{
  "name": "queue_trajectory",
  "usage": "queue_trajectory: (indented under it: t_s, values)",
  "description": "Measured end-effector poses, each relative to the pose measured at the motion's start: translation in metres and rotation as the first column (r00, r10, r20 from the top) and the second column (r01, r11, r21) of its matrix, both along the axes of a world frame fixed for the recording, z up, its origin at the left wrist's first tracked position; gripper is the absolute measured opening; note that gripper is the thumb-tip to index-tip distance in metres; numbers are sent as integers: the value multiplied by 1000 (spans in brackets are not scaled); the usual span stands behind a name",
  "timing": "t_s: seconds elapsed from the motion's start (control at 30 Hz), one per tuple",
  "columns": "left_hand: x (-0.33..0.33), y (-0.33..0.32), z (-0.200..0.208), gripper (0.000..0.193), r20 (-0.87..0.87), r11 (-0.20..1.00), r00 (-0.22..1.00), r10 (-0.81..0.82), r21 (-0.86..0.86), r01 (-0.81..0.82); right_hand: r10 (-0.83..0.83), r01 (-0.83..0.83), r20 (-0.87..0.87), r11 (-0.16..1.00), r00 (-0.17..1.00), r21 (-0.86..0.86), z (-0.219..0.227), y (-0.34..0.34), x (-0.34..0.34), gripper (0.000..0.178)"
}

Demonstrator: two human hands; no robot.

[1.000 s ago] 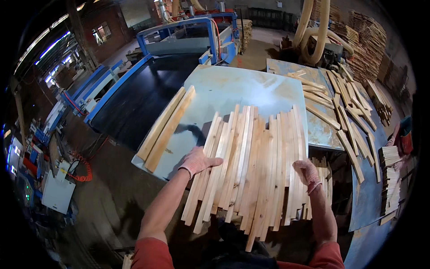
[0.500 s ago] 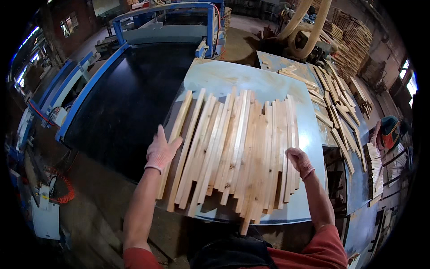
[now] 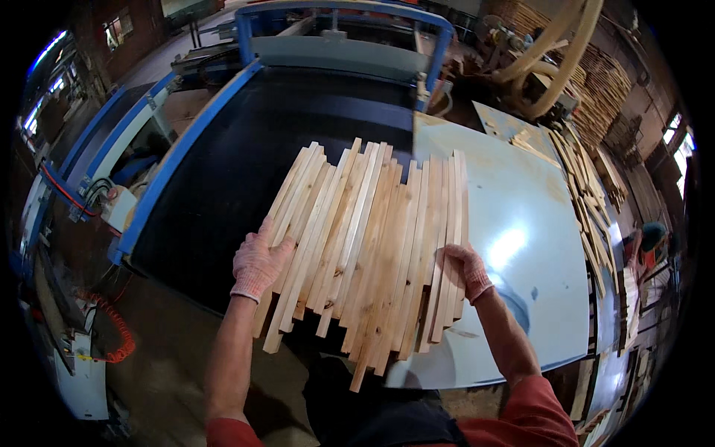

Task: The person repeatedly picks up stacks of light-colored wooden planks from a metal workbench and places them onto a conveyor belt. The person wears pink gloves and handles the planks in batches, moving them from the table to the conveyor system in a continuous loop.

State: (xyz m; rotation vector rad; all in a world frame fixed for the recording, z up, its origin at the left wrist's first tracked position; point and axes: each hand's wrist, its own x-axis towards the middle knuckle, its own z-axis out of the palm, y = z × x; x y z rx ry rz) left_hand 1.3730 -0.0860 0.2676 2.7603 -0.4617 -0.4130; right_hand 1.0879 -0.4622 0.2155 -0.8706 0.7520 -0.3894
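Many wooden strips (image 3: 372, 246) are shifting leftward as one row since the last frame, now spanning the pale table's (image 3: 521, 194) left edge and the black belt (image 3: 216, 171); the row appears to be holding together, so regathering seems unnecessary. Left hand (image 3: 261, 261) is gripping its left side, thumb over top; right hand (image 3: 465, 272) is curling around its right. Belt contact: cannot tell.

Wooden strips (image 3: 365, 253): undersides hidden. 2 red sleeves (image 3: 536, 413): cut off by lower edge. Beige hose (image 3: 579, 56): cut off above. Person (image 3: 650, 258) at right: too small to detail.
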Motion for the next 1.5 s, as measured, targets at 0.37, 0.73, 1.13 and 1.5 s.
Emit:
queue_trajectory:
  t_s: [0.37,0.73,1.13,1.5]
  values:
    - [240,199,-11,95,264,976,963,-57,219,-2,62,-64,115,998,991,13,-24,202,285,35]
    - [333,238,-34,95,343,952,938,43,272,-143,368,-505,-403,804,838,-314,40,266,382,50]
    - [329,224,-15,90,335,941,939,72,290,-176,486,-594,-354,544,799,-593,-21,287,325,65]
    - [41,41,-28,47,8,484,953,-301,-860,160,874,-853,138,484,465,-195,-9,332,14,29]
